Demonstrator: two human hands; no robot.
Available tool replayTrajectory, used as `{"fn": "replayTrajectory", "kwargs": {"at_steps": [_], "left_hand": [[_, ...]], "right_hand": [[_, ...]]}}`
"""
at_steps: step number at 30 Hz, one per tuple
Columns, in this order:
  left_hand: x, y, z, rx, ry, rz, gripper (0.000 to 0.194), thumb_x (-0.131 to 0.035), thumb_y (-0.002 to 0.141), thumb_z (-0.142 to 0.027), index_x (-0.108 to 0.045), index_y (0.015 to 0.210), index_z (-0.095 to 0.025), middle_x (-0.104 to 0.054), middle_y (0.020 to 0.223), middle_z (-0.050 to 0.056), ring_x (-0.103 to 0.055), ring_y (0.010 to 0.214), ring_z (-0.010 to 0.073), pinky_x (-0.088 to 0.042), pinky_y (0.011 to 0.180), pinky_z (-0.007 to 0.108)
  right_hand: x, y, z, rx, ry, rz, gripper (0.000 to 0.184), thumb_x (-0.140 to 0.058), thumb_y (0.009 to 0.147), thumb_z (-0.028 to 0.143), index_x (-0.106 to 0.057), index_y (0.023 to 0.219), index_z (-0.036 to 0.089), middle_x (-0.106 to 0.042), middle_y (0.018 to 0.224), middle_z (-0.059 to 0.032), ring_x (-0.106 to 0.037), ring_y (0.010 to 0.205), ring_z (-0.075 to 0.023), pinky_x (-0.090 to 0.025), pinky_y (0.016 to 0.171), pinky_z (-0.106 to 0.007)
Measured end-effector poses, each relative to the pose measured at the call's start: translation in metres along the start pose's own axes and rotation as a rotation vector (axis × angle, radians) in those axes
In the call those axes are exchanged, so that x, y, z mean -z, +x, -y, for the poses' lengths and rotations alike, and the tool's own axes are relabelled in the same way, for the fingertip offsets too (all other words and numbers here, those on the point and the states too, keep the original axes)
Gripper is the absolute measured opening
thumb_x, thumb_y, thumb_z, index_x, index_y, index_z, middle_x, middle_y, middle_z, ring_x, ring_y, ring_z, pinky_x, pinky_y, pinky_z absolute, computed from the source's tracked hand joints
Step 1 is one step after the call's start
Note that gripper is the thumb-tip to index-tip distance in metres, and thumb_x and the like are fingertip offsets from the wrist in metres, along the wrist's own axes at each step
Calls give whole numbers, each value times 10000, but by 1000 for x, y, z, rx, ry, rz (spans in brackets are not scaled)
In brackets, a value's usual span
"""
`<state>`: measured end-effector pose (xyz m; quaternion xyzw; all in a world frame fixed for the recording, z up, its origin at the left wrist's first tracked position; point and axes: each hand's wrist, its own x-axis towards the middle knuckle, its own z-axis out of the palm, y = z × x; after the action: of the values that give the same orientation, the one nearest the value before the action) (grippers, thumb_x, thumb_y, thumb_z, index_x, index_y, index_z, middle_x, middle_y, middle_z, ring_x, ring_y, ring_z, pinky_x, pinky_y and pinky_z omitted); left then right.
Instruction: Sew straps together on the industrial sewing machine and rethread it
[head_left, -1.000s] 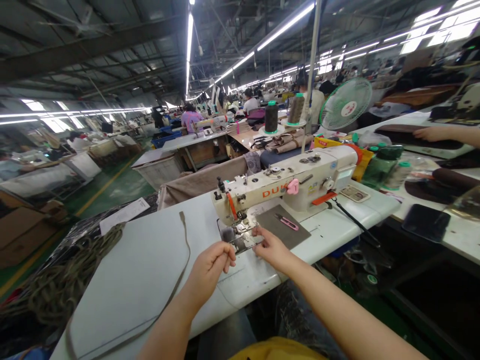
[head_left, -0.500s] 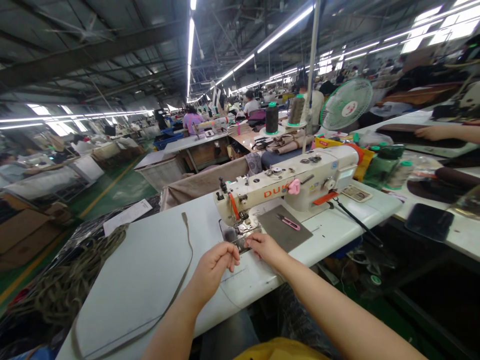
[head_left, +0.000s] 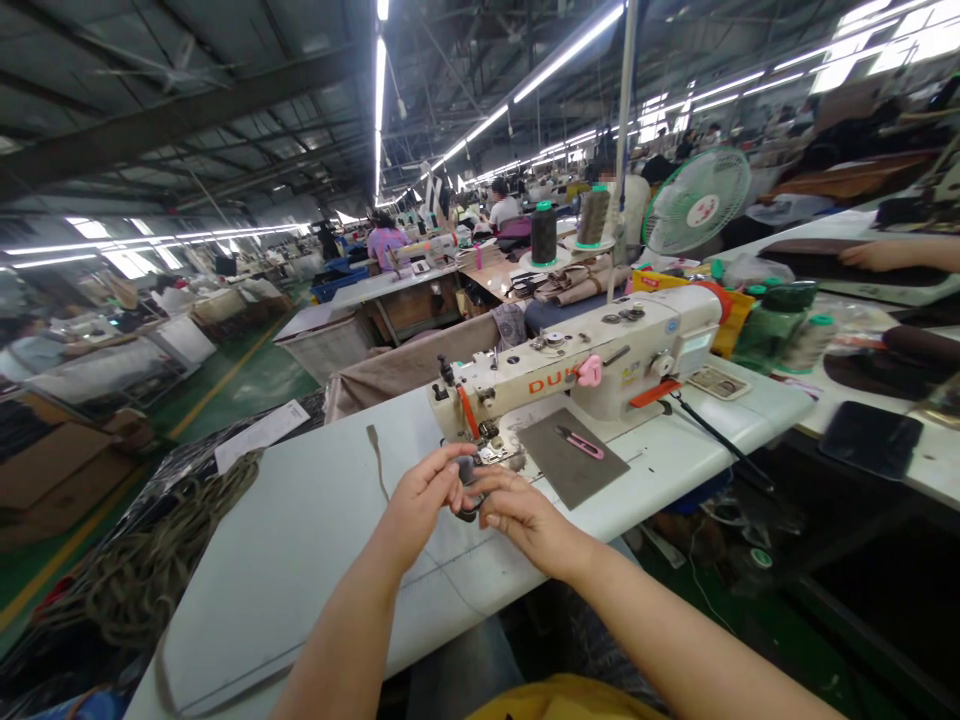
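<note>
My left hand and my right hand meet just in front of the needle area of a cream sewing machine. Between their fingertips they pinch the dark end of a long grey-brown strap. The strap runs from behind my left hand across the white table and loops off its near left edge. My left fingers are curled over the strap end; my right thumb and fingers press it from below. A grey mat with pink thread snips lies under the machine arm.
A pile of similar straps and a paper sheet lie left of the table. Thread cones, a fan and a green bottle stand behind the machine. Another person's hand rests on the right-hand table.
Both hands drew together and lifted the strap end away from the presser foot toward me. The strap's far end slid nearer along the table.
</note>
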<state>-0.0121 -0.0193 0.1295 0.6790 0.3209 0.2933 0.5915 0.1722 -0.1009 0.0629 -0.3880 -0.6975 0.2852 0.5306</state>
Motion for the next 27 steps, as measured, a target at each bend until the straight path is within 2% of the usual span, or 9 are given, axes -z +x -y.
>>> {"fn": "replayTrajectory", "kwargs": {"at_steps": [4, 6, 9, 12, 14, 16, 18, 20, 27], "left_hand": [[-5, 4, -7, -1, 35, -14, 525, -555, 964, -506, -611, 1333, -137, -439, 592, -69, -529, 602, 155, -554, 756, 348], [-4, 6, -6, -21, 135, -62, 422, -524, 958, -489, -657, 1195, -167, -408, 573, -74, -500, 570, 149, -516, 699, 315], [0, 9, -5, -71, 384, -157, 255, -474, 923, -401, -636, 934, -205, -504, 641, -42, -514, 576, 145, -434, 650, 289], [1, 11, -5, -121, 560, -181, 179, -427, 880, -311, -581, 854, -223, -535, 677, -36, -517, 590, 150, -401, 655, 287], [-1, 11, -5, -145, 592, -180, 166, -406, 871, -289, -557, 838, -229, -516, 667, -39, -514, 598, 157, -392, 656, 285], [-3, 12, -3, -151, 591, -179, 155, -396, 871, -281, -538, 833, -232, -515, 679, -40, -513, 607, 158, -387, 658, 281], [-4, 12, 0, -144, 577, -173, 152, -386, 880, -274, -527, 841, -235, -500, 673, -48, -500, 600, 155, -381, 653, 276], [-4, 12, 2, -138, 560, -168, 150, -382, 889, -270, -522, 850, -235, -486, 666, -53, -489, 592, 153, -378, 650, 272], [-3, 10, 0, -128, 546, -176, 154, -388, 884, -291, -524, 838, -234, -477, 651, -51, -495, 599, 157, -377, 643, 270]], "right_hand": [[3, 5, -3, -188, 223, 28, 438, -563, 1014, 578, -676, 821, 201, -645, 787, -14, -622, 790, -178, -521, 914, -362], [3, 8, -7, -246, 217, -52, 441, -591, 982, 587, -666, 796, 195, -606, 755, -7, -576, 734, -166, -504, 787, -309], [4, 14, -15, -272, 179, -159, 413, -565, 987, 561, -672, 834, 193, -603, 774, -13, -565, 732, -163, -480, 749, -291], [1, 18, -19, -323, 103, -261, 392, -487, 1031, 522, -698, 1064, 194, -617, 784, -16, -574, 676, -165, -497, 715, -304], [-3, 18, -18, -315, 14, -294, 407, -443, 1059, 487, -673, 1232, 200, -673, 872, -48, -641, 764, -197, -540, 808, -348], [-10, 17, -17, -248, -77, -313, 420, -430, 1069, 437, -614, 1368, 206, -713, 1131, -115, -676, 1050, -255, -524, 1007, -427], [-19, 16, -16, -185, -145, -333, 472, -444, 1061, 383, -513, 1493, 208, -614, 1423, -161, -564, 1335, -292, -433, 1161, -497], [-27, 18, -17, -170, -169, -336, 556, -463, 1043, 339, -404, 1582, 216, -514, 1544, -171, -476, 1436, -298, -384, 1209, -528], [-41, 30, -18, -250, -119, -365, 636, -543, 993, 272, -378, 1600, 177, -661, 1171, -137, -589, 1192, -293, -473, 1088, -491]]}}
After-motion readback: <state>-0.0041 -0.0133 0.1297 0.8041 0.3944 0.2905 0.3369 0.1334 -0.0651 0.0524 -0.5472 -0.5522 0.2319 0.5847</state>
